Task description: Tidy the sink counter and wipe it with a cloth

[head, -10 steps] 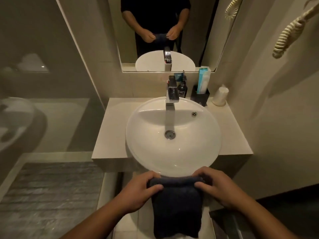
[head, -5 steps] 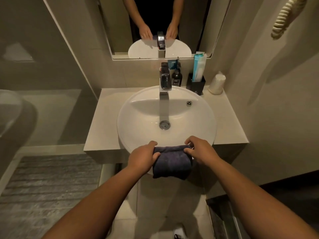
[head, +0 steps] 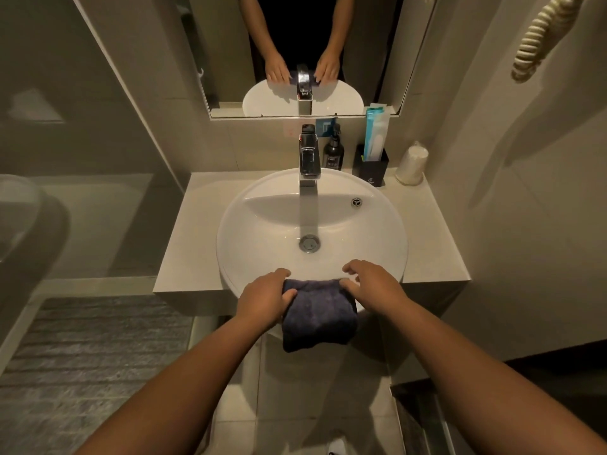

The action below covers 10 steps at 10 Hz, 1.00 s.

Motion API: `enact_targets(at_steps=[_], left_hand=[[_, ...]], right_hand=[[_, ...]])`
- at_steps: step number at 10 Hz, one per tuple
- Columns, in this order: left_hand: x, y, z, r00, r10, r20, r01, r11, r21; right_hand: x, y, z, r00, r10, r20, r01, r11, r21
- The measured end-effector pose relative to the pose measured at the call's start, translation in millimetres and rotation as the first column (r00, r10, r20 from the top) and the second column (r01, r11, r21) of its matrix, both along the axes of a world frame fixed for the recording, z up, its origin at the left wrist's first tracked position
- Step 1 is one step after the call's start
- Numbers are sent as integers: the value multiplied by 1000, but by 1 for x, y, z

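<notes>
A folded dark blue cloth (head: pixel 318 315) hangs over the near rim of the round white sink (head: pixel 262 231), which is set into a beige counter (head: pixel 190 234). My left hand (head: pixel 264 298) grips the cloth's left edge, thumb on top. My right hand (head: pixel 369 284) rests on the cloth's right edge, thumb touching it and fingers spread over the sink rim. At the back of the counter stand a dark pump bottle (head: pixel 334 149), a black holder (head: pixel 372 167) with a teal and white packet (head: pixel 376 133), and a white wrapped cup (head: pixel 412 164).
A chrome tap (head: pixel 308 152) rises behind the sink, with a mirror (head: pixel 230 54) above it. A wall stands close on the right, with a coiled cream cord (head: pixel 535 37) hanging on it. A grey textured floor (head: pixel 82 356) lies low on the left.
Both hands have carried the cloth forward from in front of the counter onto the sink's near rim. My right hand's fingers have loosened and spread.
</notes>
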<state>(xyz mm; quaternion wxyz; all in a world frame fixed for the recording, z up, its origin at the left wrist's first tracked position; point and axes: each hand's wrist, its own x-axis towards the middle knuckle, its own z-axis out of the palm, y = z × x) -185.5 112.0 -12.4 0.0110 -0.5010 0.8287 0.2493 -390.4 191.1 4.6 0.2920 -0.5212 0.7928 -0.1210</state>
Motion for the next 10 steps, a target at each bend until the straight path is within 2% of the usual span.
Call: enact_targets(at_steps=[1, 2, 3, 4, 5, 7, 8, 9, 10], left_hand=[[7, 13, 3, 983, -174, 58, 181, 970, -163], [10, 25, 5, 901, -414, 130, 430, 891, -148], [7, 29, -1, 825, -518, 225, 546, 834, -80], [8, 32, -9, 827, -517, 220, 546, 832, -98], [8, 32, -15, 855, -473, 211, 501, 859, -107], [3, 36, -3, 859, -439, 263, 468, 882, -56], [4, 38, 10, 857, -449, 253, 466, 885, -9], [9, 32, 26, 892, -411, 190, 411, 911, 41], [11, 22, 50, 886, -400, 233, 365, 914, 179]], right_hand=[[0, 17, -1, 974, 202, -103, -206, 978, -23], [4, 31, -7, 872, 458, -174, -459, 888, 35], [15, 34, -10, 785, 581, -215, -571, 813, 112], [23, 34, -13, 762, 604, -233, -595, 795, 116], [23, 36, -25, 793, 549, -264, -558, 828, 44], [25, 37, -30, 814, 516, -265, -527, 849, 32], [20, 36, -19, 800, 562, -211, -558, 826, 85], [13, 27, 4, 821, 557, -126, -547, 830, 104], [11, 13, 27, 818, 564, -112, -545, 823, 161]])
